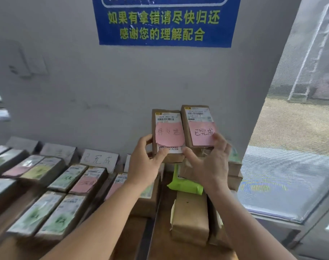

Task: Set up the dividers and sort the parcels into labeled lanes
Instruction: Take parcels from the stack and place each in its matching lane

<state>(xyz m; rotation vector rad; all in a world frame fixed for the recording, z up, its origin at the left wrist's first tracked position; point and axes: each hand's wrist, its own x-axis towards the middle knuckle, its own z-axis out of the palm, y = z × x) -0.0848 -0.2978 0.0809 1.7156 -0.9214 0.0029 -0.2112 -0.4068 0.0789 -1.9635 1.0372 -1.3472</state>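
Two small brown parcels are held up side by side in front of the grey wall. My left hand (145, 162) grips the left parcel (167, 134) by its lower edge; it bears a shipping label and a pink handwritten note. My right hand (209, 162) grips the right parcel (198, 124), which carries a pink note too. Below on the wooden table (133, 239) lie rows of sorted parcels (79, 181) with pink and green notes. White handwritten lane cards (99, 159) stand against the wall behind them.
A stack of brown parcels (190, 216) and a green packet (185, 185) lie at the table's right, under my right arm. A blue notice (165, 21) hangs on the wall. A window (298, 128) fills the right side.
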